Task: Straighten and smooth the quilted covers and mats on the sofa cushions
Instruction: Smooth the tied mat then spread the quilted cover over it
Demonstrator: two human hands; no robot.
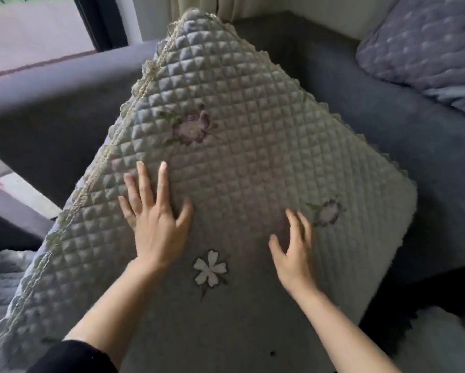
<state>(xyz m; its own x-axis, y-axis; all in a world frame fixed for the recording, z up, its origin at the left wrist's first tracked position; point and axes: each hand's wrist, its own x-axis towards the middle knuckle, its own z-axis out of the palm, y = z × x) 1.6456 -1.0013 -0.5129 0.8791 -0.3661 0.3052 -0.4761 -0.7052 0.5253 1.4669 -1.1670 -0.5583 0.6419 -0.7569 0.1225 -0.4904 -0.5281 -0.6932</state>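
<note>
My 2 hands lie on the quilted mat [239,157]: left hand [156,224] near its left edge, right hand [295,257] toward the right, with a bare strip of mat between them. Right of the mat I see the dark sofa seat [387,135] open to pass. A purple cushion [419,41] blocks the sofa's far right corner; the sofa's raised side [51,84] walls the left

1. One view is given: a wide-angle camera worn on the head, aimed forward and steeply down.
2. The quilted cover [239,157] is seen from close above and fills most of the frame.
3. The left hand [156,227] and right hand [295,254] are framed low and centre, at arm's reach.
4. The sofa [387,144] is caught around the edges, and a window [37,28] at upper left.
</note>
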